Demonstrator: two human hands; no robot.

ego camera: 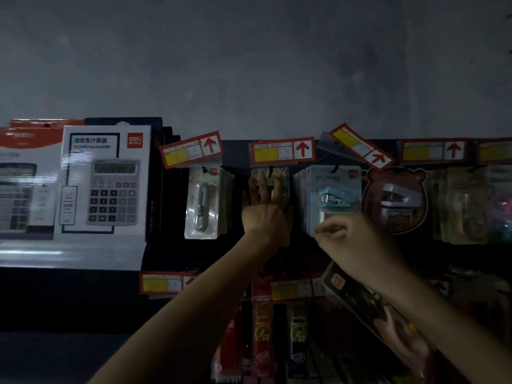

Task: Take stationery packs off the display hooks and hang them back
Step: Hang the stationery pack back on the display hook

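Note:
On the top row of hooks hangs a small pack [273, 173], mostly covered by my left hand [267, 214]. Its fingers lie straight and spread up the pack's front, with the thumb out to the left. Just to the right hangs a stack of blue stapler packs [336, 189]. My right hand [352, 242] is curled at that stack's lower left corner, fingertips pinching the bottom edge of the front pack. A pack with a grey-green tool [203, 203] hangs left of my left hand.
Boxed calculators [105, 178] stand on a shelf at the left. A bear-shaped stapler pack [396, 200] and more packs hang to the right. Red and yellow price tags [282, 151] stick out above each hook. Pen packs [263, 333] hang below, and a tilted dark pack [357, 297] lies under my right wrist.

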